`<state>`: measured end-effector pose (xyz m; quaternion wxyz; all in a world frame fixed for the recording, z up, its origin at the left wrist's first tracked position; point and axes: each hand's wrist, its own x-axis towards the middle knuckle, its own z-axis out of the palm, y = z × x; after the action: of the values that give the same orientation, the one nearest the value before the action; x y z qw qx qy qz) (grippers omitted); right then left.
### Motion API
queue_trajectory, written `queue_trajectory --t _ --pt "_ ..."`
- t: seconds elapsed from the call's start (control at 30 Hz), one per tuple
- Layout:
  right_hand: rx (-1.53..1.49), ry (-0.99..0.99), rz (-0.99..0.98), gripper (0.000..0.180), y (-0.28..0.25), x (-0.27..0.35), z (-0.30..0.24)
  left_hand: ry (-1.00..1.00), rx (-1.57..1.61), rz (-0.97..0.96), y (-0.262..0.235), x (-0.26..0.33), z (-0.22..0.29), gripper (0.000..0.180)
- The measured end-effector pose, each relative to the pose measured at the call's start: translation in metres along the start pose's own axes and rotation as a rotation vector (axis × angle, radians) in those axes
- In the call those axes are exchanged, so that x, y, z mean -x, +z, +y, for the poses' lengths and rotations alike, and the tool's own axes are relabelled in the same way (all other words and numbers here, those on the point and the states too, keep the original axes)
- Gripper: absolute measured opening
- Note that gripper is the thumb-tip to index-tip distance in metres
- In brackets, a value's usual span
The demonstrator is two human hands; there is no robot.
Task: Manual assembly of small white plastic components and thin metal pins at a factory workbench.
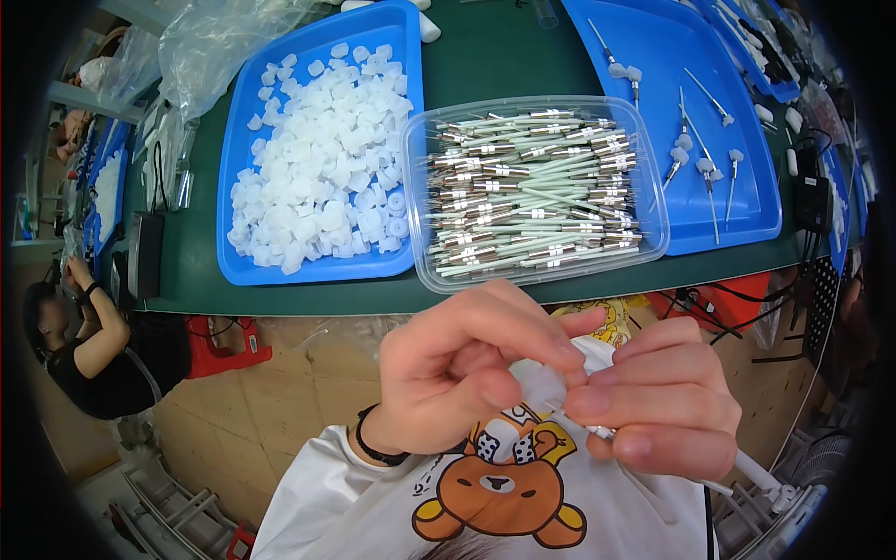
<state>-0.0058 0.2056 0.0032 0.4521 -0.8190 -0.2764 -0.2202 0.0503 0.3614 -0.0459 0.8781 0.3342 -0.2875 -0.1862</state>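
In front of my chest, below the table's edge, my two hands meet. My left hand (457,364) pinches a small translucent white plastic cap (539,383) between thumb and index finger. Closed around a thin rod with a metal sleeve (600,431) is my right hand (667,401); the rod's tip points toward the cap. Fingers partly hide both pieces, so I cannot tell whether they touch. A clear plastic box (661,207) holds many similar pale green rods with metal sleeves. Left of it, a blue tray (227,187) is heaped with translucent caps.
A second blue tray (747,191) on the right holds several rods with caps on them. Plastic bags (201,47) lie at the far left, and a black box (145,254) stands on the green table (308,299). Another person (93,345) sits at the left, near a red stool (224,345).
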Motion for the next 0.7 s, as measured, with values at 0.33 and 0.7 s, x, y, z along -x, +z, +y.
queue_trajectory --t 0.33,0.7 --pt "0.025 0.037 0.028 0.043 0.0 0.005 -0.006 0.048 0.091 0.012 0.003 -0.002 -0.005 0.029" --pt "0.088 -0.071 0.044 0.042 0.005 0.01 -0.002 0.066 0.066 0.011 0.002 0.0 -0.004 0.029"
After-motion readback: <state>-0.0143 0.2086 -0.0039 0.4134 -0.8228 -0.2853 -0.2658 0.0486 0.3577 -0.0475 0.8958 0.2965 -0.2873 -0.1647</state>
